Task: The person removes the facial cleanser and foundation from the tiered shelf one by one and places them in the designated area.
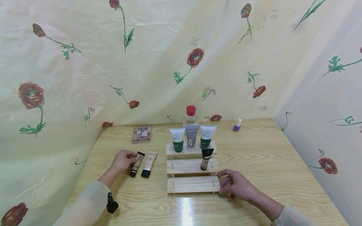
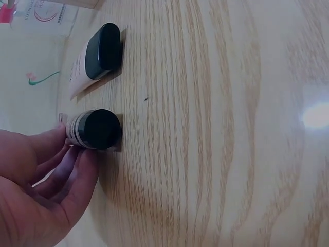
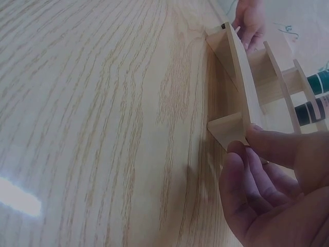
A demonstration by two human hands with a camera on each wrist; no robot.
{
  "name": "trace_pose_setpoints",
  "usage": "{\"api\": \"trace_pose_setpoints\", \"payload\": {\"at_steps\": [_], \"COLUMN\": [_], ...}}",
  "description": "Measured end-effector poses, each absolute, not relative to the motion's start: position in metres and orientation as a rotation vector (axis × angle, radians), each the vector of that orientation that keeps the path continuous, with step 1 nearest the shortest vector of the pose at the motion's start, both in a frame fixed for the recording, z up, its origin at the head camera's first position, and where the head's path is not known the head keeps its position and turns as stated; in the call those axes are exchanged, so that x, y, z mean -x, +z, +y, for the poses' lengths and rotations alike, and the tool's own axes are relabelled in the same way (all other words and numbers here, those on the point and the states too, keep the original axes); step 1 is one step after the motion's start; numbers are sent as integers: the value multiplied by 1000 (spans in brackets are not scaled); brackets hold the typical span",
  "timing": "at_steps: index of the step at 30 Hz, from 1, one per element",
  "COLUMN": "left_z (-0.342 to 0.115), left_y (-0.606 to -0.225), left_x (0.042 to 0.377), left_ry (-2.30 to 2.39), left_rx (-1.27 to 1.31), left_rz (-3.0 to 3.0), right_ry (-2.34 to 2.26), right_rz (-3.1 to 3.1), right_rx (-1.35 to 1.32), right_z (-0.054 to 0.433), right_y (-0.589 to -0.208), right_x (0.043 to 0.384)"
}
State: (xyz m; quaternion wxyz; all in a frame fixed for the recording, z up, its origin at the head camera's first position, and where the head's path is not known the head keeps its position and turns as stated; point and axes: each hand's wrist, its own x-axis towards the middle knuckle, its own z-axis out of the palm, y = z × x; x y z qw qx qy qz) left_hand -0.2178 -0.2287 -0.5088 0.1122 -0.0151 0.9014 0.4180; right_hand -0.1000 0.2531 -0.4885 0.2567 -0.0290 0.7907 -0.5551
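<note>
My left hand [image 1: 124,160] pinches a small gold-and-black cosmetic tube [image 1: 137,164] lying on the table, its round black cap [image 2: 102,129] facing the left wrist camera. Just right of it lies a pale pink BB cream tube [image 1: 149,164] with a black cap. My right hand [image 1: 234,184] grips the right end of the lowest step of a three-step wooden rack [image 1: 192,184], thumb on the front edge in the right wrist view. A black-capped dark tube [image 1: 205,160] stands on the middle step. The top step holds two white-and-green tubes [image 1: 178,139] and a grey tube [image 1: 191,137].
Behind the rack stands a clear bottle with a red cap [image 1: 191,110]. An eyeshadow palette [image 1: 141,134] lies at the back left. A purple nail polish bottle [image 1: 237,126] stands at the back right. Flowered cloth [image 1: 158,62] hangs behind the wooden table [image 1: 254,150].
</note>
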Motion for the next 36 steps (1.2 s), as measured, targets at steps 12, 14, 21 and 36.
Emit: {"api": "trace_pose_setpoints", "payload": {"at_steps": [12, 14, 21, 36], "left_z": [-232, -229, -196, -95], "left_y": [-495, -488, -455, -426], "left_x": [215, 213, 198, 161], "left_ry": [1175, 1199, 1432, 1610], "left_rx": [-33, -86, -357, -838], "left_rz": [2765, 2807, 2840, 2514], "right_ry": [-1510, -1504, -1503, -1553], "right_rz": [2145, 2146, 2128, 2077], "right_rx": [92, 83, 45, 12], "right_z": [254, 254, 255, 256], "right_y": [-491, -491, -490, -494], "right_x": [99, 99, 100, 99]}}
